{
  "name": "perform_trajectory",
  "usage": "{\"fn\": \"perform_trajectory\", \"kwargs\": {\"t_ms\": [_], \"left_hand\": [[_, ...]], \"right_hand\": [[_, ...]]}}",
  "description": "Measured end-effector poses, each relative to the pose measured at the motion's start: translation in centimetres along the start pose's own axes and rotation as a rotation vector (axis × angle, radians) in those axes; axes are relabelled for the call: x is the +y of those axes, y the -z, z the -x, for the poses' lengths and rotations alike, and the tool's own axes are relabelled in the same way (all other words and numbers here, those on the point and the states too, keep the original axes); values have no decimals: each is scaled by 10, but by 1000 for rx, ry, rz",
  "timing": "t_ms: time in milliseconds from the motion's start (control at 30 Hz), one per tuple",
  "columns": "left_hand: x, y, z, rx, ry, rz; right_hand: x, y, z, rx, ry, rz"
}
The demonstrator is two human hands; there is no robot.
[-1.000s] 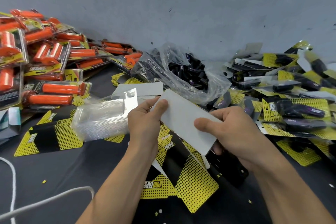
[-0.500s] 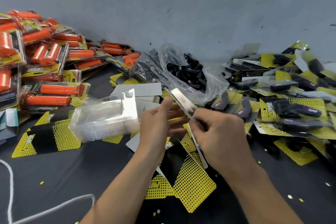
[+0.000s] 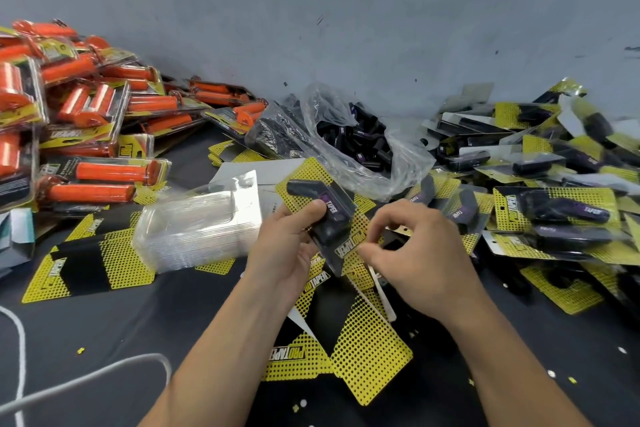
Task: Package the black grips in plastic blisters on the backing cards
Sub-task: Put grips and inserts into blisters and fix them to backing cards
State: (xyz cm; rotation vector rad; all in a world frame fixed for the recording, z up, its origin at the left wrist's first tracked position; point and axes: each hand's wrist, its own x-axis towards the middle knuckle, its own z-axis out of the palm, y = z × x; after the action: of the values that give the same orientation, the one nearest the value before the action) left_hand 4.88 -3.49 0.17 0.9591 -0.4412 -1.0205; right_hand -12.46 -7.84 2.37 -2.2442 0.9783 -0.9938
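Dark tabletop — left grip holds blister pack, right grip pinches edge.

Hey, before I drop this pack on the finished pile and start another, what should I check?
1. Black grip sits on the card under its clear blister: ok.
2. Blister seated all round: cannot tell.
3. Left hand holds the card, thumb on the grip: ok.
4. Right hand clear of the card: cannot tell; its fingers curl at the card's edge.
5. Stack of empty blisters close by: ok.
6. Bag of loose grips open: ok.
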Motion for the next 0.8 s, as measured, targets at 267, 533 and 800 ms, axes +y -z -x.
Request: {"fn": "perform_trajectory", "kwargs": {"t_ms": [267,533,800], "left_hand": [[-4,3,0,-174,-67,51],[-4,2,0,-143,42,-51],[-6,1,-3,-78,38,-7]], "right_hand": [[16,3,-6,-113,-219,-51],[17,-1,-6,-103,-289,-188],[19,20,-9,-136,-376,-220]]}}
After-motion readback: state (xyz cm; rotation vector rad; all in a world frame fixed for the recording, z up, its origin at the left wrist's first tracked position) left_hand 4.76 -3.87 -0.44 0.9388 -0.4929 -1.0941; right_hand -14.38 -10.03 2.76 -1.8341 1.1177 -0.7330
